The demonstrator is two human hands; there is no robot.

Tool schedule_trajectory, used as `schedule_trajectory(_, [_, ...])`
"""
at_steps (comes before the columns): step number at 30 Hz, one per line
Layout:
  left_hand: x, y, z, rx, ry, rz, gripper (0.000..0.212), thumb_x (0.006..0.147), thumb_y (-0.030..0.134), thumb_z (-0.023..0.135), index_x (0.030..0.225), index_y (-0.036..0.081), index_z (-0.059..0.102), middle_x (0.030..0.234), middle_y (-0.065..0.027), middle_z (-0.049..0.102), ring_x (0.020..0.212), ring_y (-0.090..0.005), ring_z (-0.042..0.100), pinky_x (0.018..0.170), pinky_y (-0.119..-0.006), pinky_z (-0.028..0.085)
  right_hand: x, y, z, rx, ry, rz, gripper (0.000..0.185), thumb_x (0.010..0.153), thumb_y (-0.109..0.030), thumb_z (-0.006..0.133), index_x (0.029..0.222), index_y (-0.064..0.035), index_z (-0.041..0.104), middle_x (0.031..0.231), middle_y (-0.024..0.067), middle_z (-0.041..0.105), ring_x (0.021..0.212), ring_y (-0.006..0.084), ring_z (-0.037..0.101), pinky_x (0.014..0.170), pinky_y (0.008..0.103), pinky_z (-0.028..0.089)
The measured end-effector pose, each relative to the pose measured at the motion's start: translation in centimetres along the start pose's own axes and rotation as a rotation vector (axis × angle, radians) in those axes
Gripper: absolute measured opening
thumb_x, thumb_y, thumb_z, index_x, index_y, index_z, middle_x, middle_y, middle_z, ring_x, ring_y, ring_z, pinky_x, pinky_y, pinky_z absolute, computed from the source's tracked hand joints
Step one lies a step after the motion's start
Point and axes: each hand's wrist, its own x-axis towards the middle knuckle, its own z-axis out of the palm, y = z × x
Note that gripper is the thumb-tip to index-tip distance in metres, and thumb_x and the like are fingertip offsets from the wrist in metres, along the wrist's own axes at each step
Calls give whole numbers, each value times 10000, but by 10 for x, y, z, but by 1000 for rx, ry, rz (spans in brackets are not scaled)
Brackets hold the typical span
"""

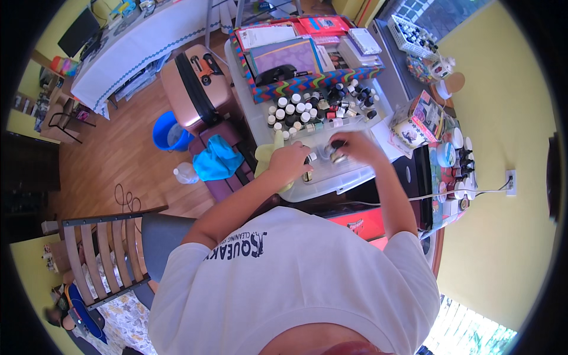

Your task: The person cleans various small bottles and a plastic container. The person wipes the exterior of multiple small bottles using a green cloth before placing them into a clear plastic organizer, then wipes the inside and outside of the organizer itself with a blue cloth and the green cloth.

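My left hand is closed around a small glass bottle with a white cap, held over the near left part of a clear plastic tray. Pale yellow-green cloth lies beneath and beside that hand. To its right, my right hand has its fingers around a small dark-capped bottle, partly blurred, above the tray. Beyond both hands stand several small bottles with white caps and several with dark caps, packed close together on the plastic lid.
A patterned box of papers and packets stands behind the bottles. On the right are a decorated carton and several jars. A white cable runs rightward. Left are suitcases, a blue bucket and a turquoise cloth.
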Motion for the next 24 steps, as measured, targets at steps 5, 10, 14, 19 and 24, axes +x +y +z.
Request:
schedule_trajectory(5, [4,6,9,130,-143,-10,330,706,285,707,949,87,602,952,-96,565,837,-270,619,669,-404,499,21,-6,-75,-70,396,30,326,695,-40,648,1015,-92,625,889,157,649,815,304,629,734,371,474])
schedule_trajectory(10, [12,9,20,151,-129,-18,306,706,237,703,928,55,597,969,-117,560,831,-293,624,654,-415,509,70,60,-79,-504,495,190,282,736,-22,570,994,-117,630,865,180,647,850,367,617,730,424,471])
schedule_trajectory(14, [10,9,20,130,-123,-30,329,690,208,713,947,49,583,982,-124,556,833,-295,624,657,-414,506,86,77,-60,-588,454,311,304,755,-36,552,1031,-127,640,899,178,644,880,334,622,749,437,480])
schedule_trajectory(19, [9,6,15,107,-125,-55,357,671,212,732,944,54,564,987,-120,561,828,-295,622,647,-415,499,94,79,-56,-615,453,329,294,775,-35,512,1009,-138,658,903,168,649,878,332,625,748,435,486])
schedule_trajectory(24, [11,3,9,93,-149,-3,352,672,233,737,937,77,566,939,-107,563,819,-298,615,635,-414,490,89,96,-65,-600,416,380,280,764,-59,531,1000,-134,662,894,162,651,870,331,626,747,434,487])
